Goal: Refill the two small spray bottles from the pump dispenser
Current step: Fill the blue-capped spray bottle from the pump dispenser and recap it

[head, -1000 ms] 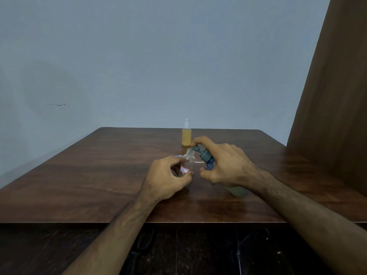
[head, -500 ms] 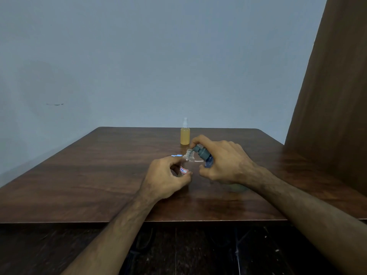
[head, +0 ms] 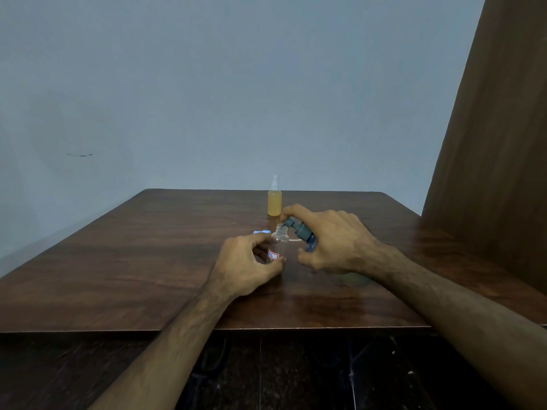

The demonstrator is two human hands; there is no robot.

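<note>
A small clear spray bottle point(head: 277, 250) with a red and white label stands uncapped on the wooden table point(head: 148, 261); my left hand point(head: 245, 267) grips its body. My right hand point(head: 331, 241) grips the pump dispenser point(head: 299, 229), tilted left, with a finger on its grey-blue pump head. The nozzle sits right over the clear bottle's open neck. Most of the dispenser's body is hidden under my right hand. A second small spray bottle point(head: 274, 201), filled with amber liquid and capped with its sprayer, stands farther back.
A small blue and white object point(head: 262, 232) lies on the table just behind my left hand. A thin white tube point(head: 294, 240) lies behind the clear bottle. A brown panel point(head: 497, 173) rises at the right. The table's front edge is near me.
Both hands have stayed in place on the bottle and the dispenser. The dispenser's nozzle sits slightly closer over the clear bottle's neck.
</note>
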